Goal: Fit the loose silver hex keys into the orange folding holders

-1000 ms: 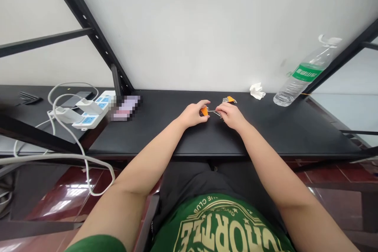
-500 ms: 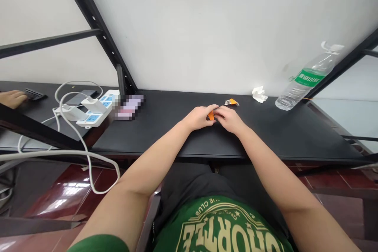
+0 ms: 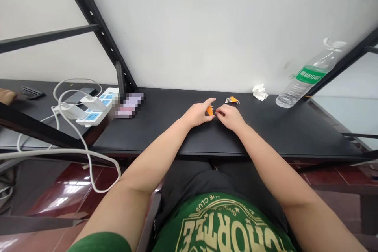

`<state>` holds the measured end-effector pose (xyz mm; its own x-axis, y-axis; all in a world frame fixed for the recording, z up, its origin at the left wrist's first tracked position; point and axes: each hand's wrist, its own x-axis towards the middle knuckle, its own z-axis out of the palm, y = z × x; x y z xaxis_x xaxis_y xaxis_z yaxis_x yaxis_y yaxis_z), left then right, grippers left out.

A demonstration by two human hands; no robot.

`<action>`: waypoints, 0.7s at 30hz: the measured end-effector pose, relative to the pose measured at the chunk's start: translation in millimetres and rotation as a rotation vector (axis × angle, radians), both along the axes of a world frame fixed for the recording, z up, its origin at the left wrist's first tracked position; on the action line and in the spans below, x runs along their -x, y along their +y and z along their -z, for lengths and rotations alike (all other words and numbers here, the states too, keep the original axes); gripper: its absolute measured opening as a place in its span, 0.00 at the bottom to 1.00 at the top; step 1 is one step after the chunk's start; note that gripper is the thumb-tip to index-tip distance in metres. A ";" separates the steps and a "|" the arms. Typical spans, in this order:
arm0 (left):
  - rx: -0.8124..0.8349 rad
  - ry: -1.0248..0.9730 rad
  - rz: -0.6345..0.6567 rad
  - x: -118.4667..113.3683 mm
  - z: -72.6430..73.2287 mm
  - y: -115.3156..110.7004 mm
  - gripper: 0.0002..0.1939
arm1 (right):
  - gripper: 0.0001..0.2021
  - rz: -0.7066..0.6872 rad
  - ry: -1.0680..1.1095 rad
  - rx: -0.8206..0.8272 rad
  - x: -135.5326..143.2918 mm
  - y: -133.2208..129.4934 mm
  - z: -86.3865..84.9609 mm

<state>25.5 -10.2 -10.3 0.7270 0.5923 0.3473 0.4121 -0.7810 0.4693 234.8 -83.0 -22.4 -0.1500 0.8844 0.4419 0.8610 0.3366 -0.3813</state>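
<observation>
My left hand (image 3: pixel 197 114) is curled around a small orange holder (image 3: pixel 210 110), with the index finger lifted away and the thumb below. Short metal rods, apparently hex keys, stick out of its right side. Just to the right, my right hand (image 3: pixel 229 116) has its thumb and fingertips pinched together near the rod ends. Whatever is in that pinch is too small to make out. Behind the right hand lies a second orange holder (image 3: pixel 234 99) with several silvery hex keys in it.
A crumpled tissue (image 3: pixel 260 92) and a tilted-looking clear water bottle (image 3: pixel 310 75) are at the right on the black table (image 3: pixel 165 134). To the left are a blurred-out phone-like item (image 3: pixel 130 106), a white power strip (image 3: pixel 102 108) with cables, and another person's hand (image 3: pixel 6 97).
My hands have drawn slightly apart, and my left index finger has lifted, showing more of the orange holder and its rods. The other person's hand has moved left, away from the dark object.
</observation>
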 end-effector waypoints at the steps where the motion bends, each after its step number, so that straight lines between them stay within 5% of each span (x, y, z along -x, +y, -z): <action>1: 0.008 0.007 0.000 0.5 -0.1 0.5 0.40 | 0.09 0.043 -0.005 -0.002 -4.2 0.4 -0.4; 7: 0.055 0.053 -0.049 2.4 -0.8 2.8 0.40 | 0.06 0.276 0.094 0.182 -37.2 1.4 -4.9; 11: 0.072 0.043 -0.070 2.4 -1.8 3.0 0.39 | 0.05 0.280 0.171 0.368 -42.5 -1.2 -8.1; 21: 0.075 0.038 -0.068 3.2 -2.4 3.2 0.38 | 0.02 0.208 0.081 0.425 -45.9 -6.2 -10.9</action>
